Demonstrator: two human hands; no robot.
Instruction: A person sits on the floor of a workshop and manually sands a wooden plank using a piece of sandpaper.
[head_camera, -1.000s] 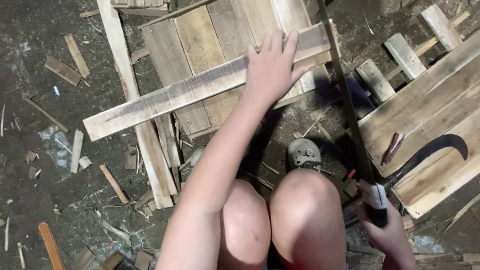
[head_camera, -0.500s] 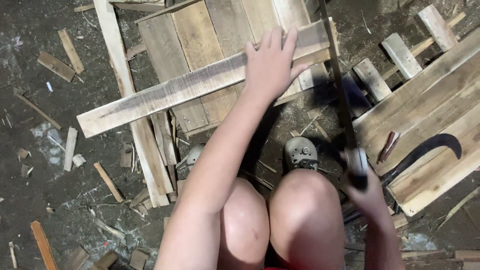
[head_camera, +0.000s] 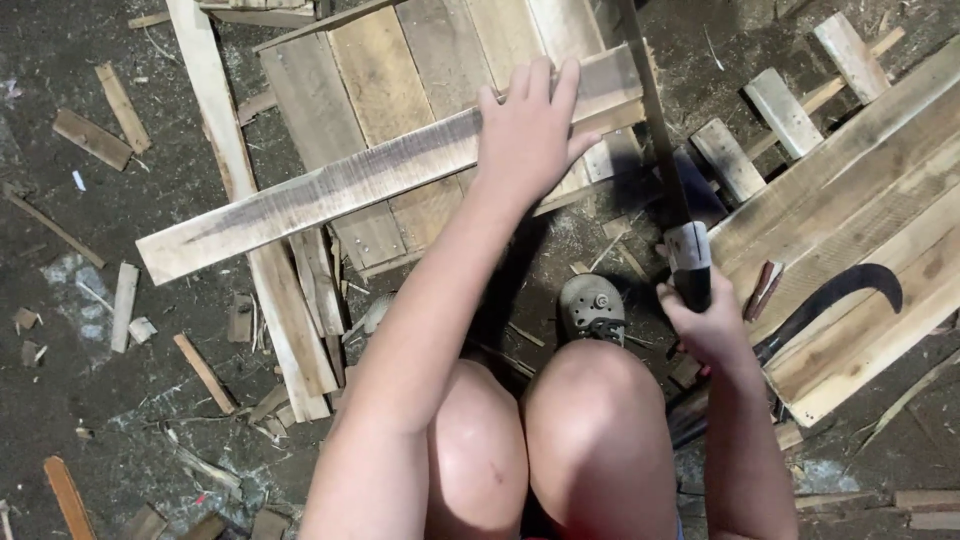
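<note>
A long weathered plank (head_camera: 330, 190) lies slanted across a wooden pallet (head_camera: 440, 60). My left hand (head_camera: 530, 125) presses flat on the plank near its right end, fingers spread. My right hand (head_camera: 705, 320) grips the dark handle of a saw (head_camera: 665, 170), whose long thin blade runs up across the plank's right end just beside my left hand. Both of my bare knees are at the bottom middle, and a foot in a grey shoe (head_camera: 592, 308) rests on the ground between the hands.
A curved sickle (head_camera: 835, 295) lies on a second board panel (head_camera: 880, 200) at the right. Short wood blocks (head_camera: 785, 110) sit at the upper right. Offcuts and splinters (head_camera: 120, 110) litter the dark ground at left, and a long board (head_camera: 250, 210) runs under the plank.
My right hand has drawn the saw upward and forward, from low beside my knee to higher along the plank's right end. The left hand stays pressed on the plank.
</note>
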